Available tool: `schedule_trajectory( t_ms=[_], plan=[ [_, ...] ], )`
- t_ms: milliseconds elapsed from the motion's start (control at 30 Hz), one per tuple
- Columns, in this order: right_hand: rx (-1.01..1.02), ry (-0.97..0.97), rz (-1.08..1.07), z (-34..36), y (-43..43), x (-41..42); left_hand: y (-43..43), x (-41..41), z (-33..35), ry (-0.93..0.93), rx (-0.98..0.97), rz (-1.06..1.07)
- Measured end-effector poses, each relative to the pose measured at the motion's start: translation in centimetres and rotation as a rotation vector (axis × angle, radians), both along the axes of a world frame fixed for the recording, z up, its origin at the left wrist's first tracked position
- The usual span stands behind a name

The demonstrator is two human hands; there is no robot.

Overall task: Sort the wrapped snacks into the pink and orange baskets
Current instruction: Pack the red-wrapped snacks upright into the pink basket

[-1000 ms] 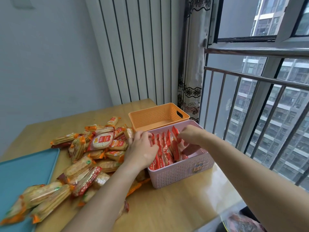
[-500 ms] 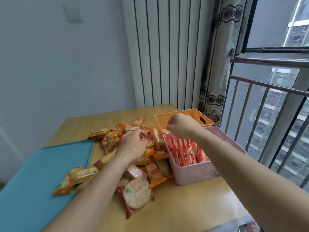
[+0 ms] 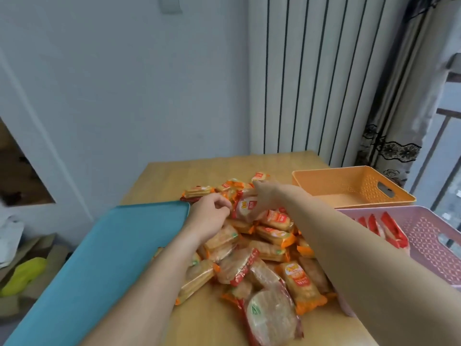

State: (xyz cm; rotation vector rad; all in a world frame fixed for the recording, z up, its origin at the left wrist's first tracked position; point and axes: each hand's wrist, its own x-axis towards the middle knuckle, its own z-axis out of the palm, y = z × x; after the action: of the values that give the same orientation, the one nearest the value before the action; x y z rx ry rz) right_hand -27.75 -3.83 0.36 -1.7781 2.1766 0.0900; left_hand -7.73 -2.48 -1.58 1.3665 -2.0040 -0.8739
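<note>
Both bare arms reach out over the wooden counter [image 3: 162, 176] toward a heap of wrapped snacks [image 3: 262, 250] piled in its middle. The left hand [image 3: 209, 216] sits at the near-left edge of the heap, its fingers curled in toward a round cracker pack with a red-edged wrapper [image 3: 245, 207]; they look to be pinching its left edge, though the blur makes it hard to be sure. The right hand [image 3: 265, 196] comes in from the other side, fingers bent and touching the top and right of that same pack, so the two hands appear to have it between them near the far end of the pile. Whether the right fingers have truly closed on it I cannot tell. The rest of the heap is a jumble of orange-ended biscuit bars and round clear-wrapped crackers, the largest one [image 3: 270, 318] lying nearest the counter's front edge. To the right stands the pink basket [image 3: 429, 236], with red-and-white packets [image 3: 389, 227] standing on end inside it, partly hidden behind the right forearm. Just beyond it sits the orange basket [image 3: 349, 188], with nothing showing in it. A teal tray [image 3: 99, 258] lies flat along the left side of the counter, touching the pile's edge.
</note>
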Motion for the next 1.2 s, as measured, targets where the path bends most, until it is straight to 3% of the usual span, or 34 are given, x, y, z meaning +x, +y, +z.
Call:
schedule_trajectory(
  t_ms=[100,300,400,533,700,833,967,1033,1133,1200],
  plan=[
    [0.044,0.042,0.034,-0.3,-1.6,-0.3,-1.6,-0.7,-0.4,0.049,0.011,0.005],
    [-0.153,0.118,0.087,1.6,-1.0,-0.5,-3.6,-2.3,-1.6,0.191,0.016,0.055],
    [-0.319,0.002,0.087,3.9,0.6,-0.3,-3.5,-2.5,-1.7,0.295,-0.06,0.02],
    [-0.436,-0.174,0.101,5.1,3.0,1.6,-2.6,-2.2,-0.4,0.563,0.133,-0.148],
    [-0.295,-0.237,0.11,5.3,6.1,3.3,-1.0,0.0,-0.1,0.607,0.148,-0.065],
    [-0.22,-0.051,0.125,5.1,10.6,3.9,1.6,3.8,-0.5,0.639,0.314,-0.015],
    [0.16,0.14,0.171,2.9,14.4,5.5,5.7,5.9,-1.4,0.652,0.426,0.041],
    [0.253,0.149,0.164,1.2,15.5,6.5,7.7,5.8,-2.0,0.708,0.478,0.083],
    [0.22,0.182,0.165,-1.4,16.6,7.9,10.1,5.7,-2.7,0.869,0.519,0.17],
    [0.094,0.267,0.135,-2.2,17.1,8.1,11.2,6.0,-3.0,0.92,0.516,0.203]
  ],
)
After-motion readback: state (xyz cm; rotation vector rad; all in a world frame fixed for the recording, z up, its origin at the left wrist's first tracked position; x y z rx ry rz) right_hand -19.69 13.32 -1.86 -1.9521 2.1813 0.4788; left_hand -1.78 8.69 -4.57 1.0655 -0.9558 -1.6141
